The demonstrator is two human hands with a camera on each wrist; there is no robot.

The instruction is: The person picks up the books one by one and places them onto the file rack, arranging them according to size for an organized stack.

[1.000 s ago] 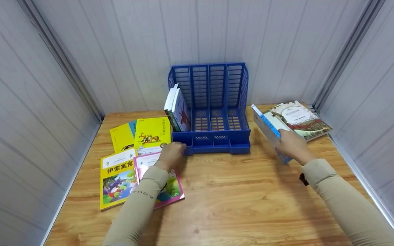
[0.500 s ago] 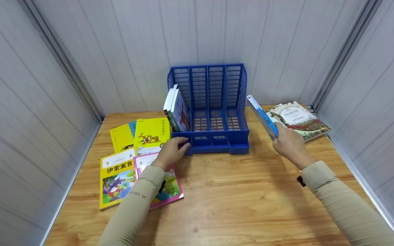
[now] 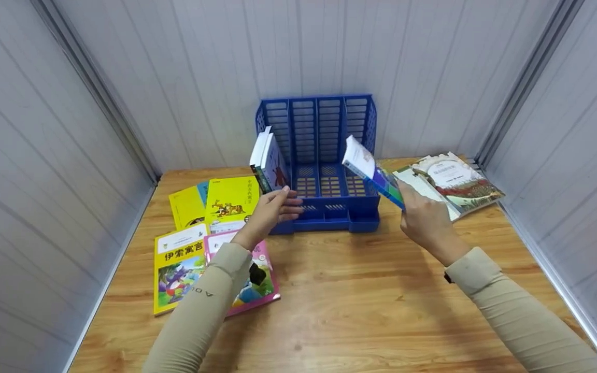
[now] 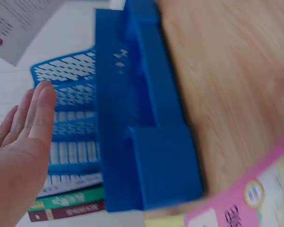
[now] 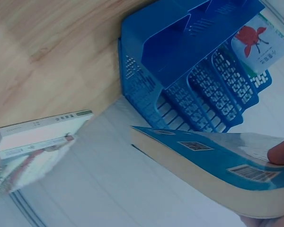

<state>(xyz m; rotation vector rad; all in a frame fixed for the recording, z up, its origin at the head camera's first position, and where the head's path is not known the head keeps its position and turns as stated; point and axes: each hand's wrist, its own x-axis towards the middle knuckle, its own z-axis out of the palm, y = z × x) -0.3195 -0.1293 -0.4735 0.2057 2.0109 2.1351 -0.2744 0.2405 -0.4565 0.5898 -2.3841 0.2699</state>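
My right hand (image 3: pixel 427 215) grips a blue-and-white paperback book (image 3: pixel 371 171), tilted, in front of the right side of a blue file rack (image 3: pixel 322 206). In the right wrist view the thumb lies on the cover of this book (image 5: pixel 199 165), its page edges facing the camera. My left hand (image 3: pixel 273 210) is held with straight fingers before the rack's front left, holding nothing; the left wrist view shows the left hand (image 4: pixel 26 146) beside the rack too. A few white-covered books (image 3: pixel 272 158) stand leaning in the rack's leftmost compartment.
Left of the rack lie several yellow books (image 3: pixel 231 199), one titled book (image 3: pixel 179 269) with a cartoon cover, and a pink-edged book (image 3: pixel 262 290) under the left forearm. On the right are overlapping books (image 3: pixel 449 178). Panel walls enclose the wooden table (image 3: pixel 350 300).
My right hand has lifted the blue book from the right and carried it left toward the rack, turning its cover up. My left hand has risen off the rack's front left corner, fingers straightening.
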